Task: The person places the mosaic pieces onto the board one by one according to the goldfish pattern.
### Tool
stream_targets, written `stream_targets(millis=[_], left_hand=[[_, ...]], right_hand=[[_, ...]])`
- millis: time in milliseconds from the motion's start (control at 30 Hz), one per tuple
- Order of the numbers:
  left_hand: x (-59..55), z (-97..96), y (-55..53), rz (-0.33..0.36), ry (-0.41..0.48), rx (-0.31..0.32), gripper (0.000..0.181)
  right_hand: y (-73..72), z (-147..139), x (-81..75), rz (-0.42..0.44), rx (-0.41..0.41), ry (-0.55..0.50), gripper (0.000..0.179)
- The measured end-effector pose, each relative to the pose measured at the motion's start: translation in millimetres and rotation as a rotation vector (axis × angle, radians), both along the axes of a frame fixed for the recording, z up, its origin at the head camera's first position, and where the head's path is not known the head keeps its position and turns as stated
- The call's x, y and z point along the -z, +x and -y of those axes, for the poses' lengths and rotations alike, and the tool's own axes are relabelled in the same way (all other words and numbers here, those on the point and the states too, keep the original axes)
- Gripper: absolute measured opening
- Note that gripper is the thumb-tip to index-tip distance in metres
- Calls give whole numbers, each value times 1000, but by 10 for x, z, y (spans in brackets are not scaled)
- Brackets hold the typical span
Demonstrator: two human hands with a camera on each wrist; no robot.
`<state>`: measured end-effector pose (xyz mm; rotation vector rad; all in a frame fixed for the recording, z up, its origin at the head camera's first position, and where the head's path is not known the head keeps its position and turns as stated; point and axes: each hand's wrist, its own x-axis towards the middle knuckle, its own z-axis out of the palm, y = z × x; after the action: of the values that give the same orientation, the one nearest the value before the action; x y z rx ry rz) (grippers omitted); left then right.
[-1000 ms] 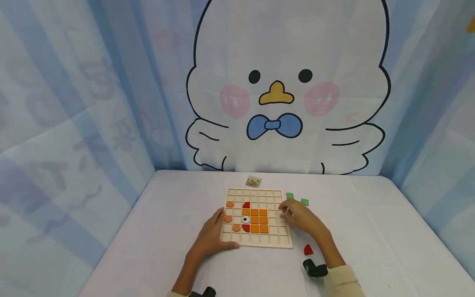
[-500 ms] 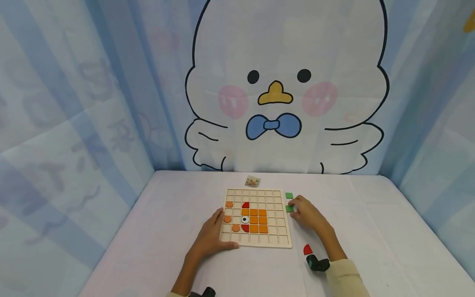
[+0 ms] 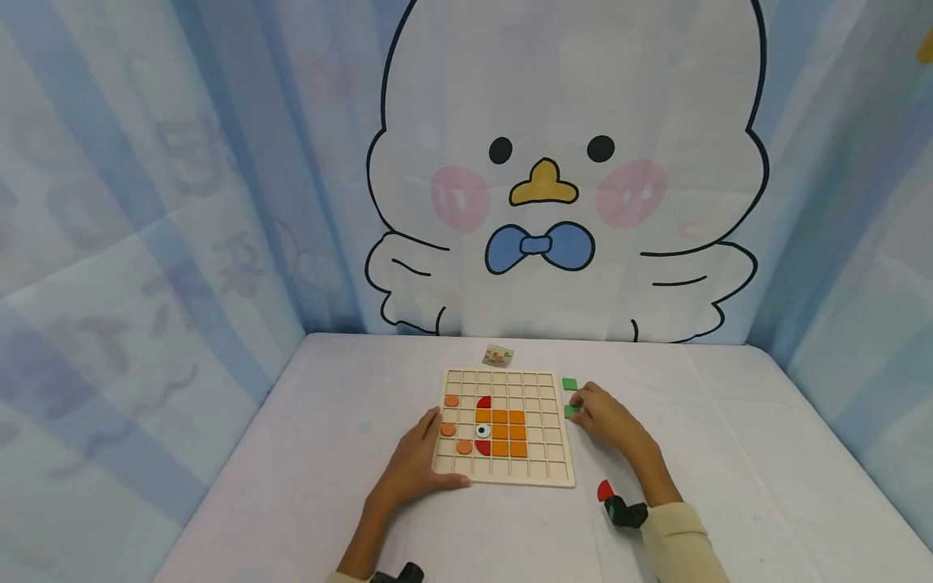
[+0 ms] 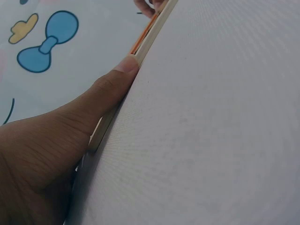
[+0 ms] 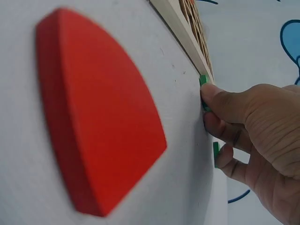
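Note:
My left hand [image 3: 414, 461] rests at the near-left corner of the wooden grid board [image 3: 547, 470], its straight thumb along the near edge and its fingers against the left side. Just off the board's right side, my right hand [image 3: 607, 417] pinches a green square tile [image 5: 204, 91] between thumb and finger, low over the table. Another green tile [image 3: 570, 384] lies farther back. On the board are orange square tiles [image 3: 500, 432], orange round pieces [image 3: 464, 447], red quarter-circles [image 3: 483, 448] and an eye piece [image 3: 483, 431].
A loose red quarter-circle [image 5: 108, 112] lies on the table close to the right wrist camera. Behind the board sits a small patterned card [image 3: 498, 355]. A printed curtain [image 3: 692, 121] hangs behind the white table [image 3: 364, 372].
My right hand has drawn back rightward from over the board's right edge to beside it, and a green tile now shows at its fingertips. The left hand and board stay put.

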<state>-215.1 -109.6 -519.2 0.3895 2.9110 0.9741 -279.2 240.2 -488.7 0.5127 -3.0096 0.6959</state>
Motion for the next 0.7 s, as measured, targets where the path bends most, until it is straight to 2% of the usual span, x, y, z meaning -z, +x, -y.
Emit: stream_targets(millis=[167, 333, 500, 700], left_hand=[[12, -11, -5, -1, 2, 5, 125], [9, -17, 1, 1, -3, 15, 126], [-7, -11, 2, 7, -1, 9, 126], [-24, -4, 5, 7, 7, 7, 125]], right_hand=[[-2, -60, 8, -40, -33, -32, 16], [-43, -74, 43, -56, -26, -63, 16], [-100, 3, 4, -67, -29, -87, 17], [-189, 124, -26, -70, -78, -131, 19]])
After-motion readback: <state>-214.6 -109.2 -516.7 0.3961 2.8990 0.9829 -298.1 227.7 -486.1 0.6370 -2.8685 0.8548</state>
